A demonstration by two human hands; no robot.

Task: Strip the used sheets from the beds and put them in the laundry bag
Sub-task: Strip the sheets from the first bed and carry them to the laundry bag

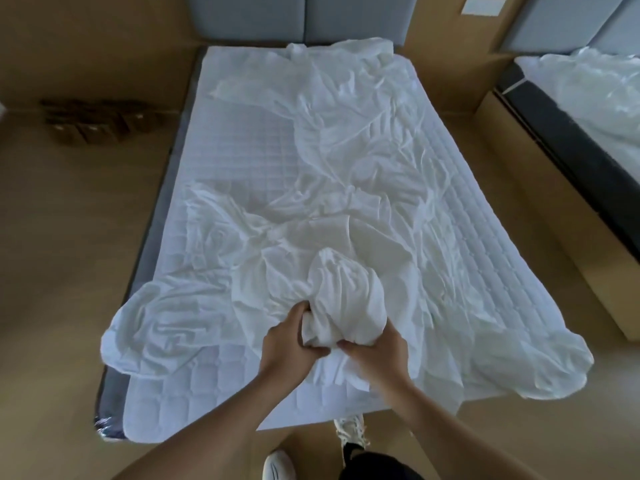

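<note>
A crumpled white sheet (346,161) lies loose across the bed, pulled off the quilted white mattress pad (242,147), which shows bare at the left and at the foot. Near the foot of the bed the sheet is gathered into a bunch (341,289). My left hand (285,341) grips the bunch from the left, fingers curled into the cloth. On the right side my right hand (379,353) holds the same bunch. One sheet corner hangs over the foot at the right (540,368). No laundry bag is in view.
A second bed (588,98) with a rumpled white sheet stands at the right, across a narrow strip of wooden floor. Grey headboard panels (304,15) rise at the far end. Small brown boxes (93,121) sit on the floor at the left. My white shoes (349,433) are at the bed's foot.
</note>
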